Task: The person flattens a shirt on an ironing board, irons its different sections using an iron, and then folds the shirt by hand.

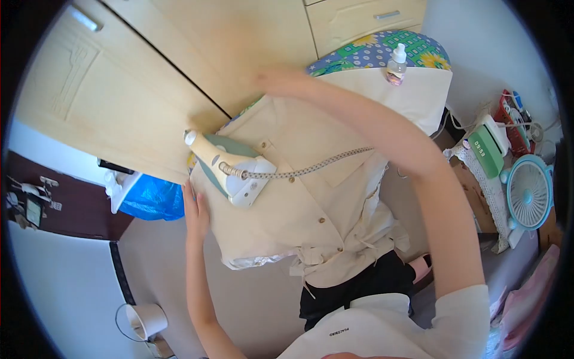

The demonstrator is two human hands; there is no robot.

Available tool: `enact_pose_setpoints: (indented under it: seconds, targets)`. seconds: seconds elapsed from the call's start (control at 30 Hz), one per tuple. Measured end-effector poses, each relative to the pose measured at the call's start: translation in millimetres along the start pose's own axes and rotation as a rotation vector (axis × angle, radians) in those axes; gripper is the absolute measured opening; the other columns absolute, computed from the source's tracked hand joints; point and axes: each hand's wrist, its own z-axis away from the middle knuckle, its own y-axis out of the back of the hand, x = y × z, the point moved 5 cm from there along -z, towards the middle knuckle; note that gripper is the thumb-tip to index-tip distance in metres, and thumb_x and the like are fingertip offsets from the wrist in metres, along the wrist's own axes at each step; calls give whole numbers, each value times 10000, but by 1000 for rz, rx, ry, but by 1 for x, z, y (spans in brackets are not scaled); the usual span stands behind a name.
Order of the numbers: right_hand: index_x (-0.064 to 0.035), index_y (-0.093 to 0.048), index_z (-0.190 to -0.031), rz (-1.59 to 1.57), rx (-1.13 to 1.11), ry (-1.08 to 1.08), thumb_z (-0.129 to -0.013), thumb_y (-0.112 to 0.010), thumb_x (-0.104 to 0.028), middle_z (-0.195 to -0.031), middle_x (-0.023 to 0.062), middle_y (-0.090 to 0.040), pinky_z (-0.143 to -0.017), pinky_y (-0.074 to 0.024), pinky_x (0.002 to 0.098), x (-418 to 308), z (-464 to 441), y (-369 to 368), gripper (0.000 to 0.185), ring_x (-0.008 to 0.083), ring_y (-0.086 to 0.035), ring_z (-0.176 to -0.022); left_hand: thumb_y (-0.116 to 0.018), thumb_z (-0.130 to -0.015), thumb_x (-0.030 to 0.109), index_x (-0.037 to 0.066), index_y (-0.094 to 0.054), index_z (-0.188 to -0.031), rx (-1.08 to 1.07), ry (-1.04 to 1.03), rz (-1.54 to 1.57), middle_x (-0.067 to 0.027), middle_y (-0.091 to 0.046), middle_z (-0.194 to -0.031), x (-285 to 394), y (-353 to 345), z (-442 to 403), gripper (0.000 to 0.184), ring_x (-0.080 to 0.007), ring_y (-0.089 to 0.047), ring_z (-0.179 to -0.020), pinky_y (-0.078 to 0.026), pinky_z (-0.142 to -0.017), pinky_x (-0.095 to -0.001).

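Room: Pale wooden cupboards [161, 54] line the far side of a home interior, above a grey floor [257, 305].
Ironing board: Its blue cover [371, 51], printed with yellow flowers, shows at the far end from beneath pale fabric.
Garment: A cream buttoned garment [311, 197] lies spread over the board, its near end hanging toward the person, with ties drooping at the edge.
Iron: A white and green iron [242, 182] rests on the left part of the garment, just beside the buttons; its speckled cord [323, 166] runs across the cloth and passes by the right forearm.
Left hand: The left hand [196, 209] lies against the garment's left edge, near the iron, fingers straight and clenching nothing.
Right hand: The right hand [272, 81], blurred, reaches over the garment's far edge; whether it grasps the cloth cannot be told.
Bottle: A clear spray bottle [396, 67] with a white top stands upright at the board's far end.
Side table: A green clock [488, 152] reads 09:53 beside a blue fan [528, 194] and a red basket [515, 125].
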Motion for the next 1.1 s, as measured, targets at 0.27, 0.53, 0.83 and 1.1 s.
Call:
enact_pose_setpoints:
  seconds: [0.27, 0.53, 0.83, 1.1]
  targets:
    - [-42, -552, -1125, 335, -31, -419, -833, -496, -417, -1137, 163, -546, -873, -385, 486, 144, 74, 33, 479, 343, -474, -1099, -361, -951, 292, 6, -300, -1339, -11, 251, 785, -148, -335, -1362, -26, -16, 0, 486, -226, -309, -1261, -240, -1043, -336]
    - [-61, -579, -969, 303, 126, -261, -857, -489, -375, -944, 128, -617, -781, -450, 440, 155, 64, 23, 345, 296, -577, -941, -411, -946, 296, 45, -542, -1077, 26, 652, 1005, -25, -573, -994, -30, -23, -15, 312, -112, -536, -884, -435, -760, -251]
    - [-107, -589, -917, 403, -4, -57, -895, -387, -421, -765, 124, -626, -656, -485, 433, 155, 71, 39, 375, 307, -619, -753, -512, -909, 224, 74, -527, -764, 189, 356, 612, 44, -481, -680, -55, 13, -29, 210, -37, -395, -630, -332, -562, -197]
    - [-98, -561, -776, 409, 156, 98, -887, -420, -425, -627, 127, -588, -559, -469, 432, 160, 71, 40, 374, 328, -588, -605, -506, -909, 203, 55, -528, -801, 196, 333, 537, 24, -504, -714, -47, 14, -33, 184, -43, -416, -654, -361, -584, -202]
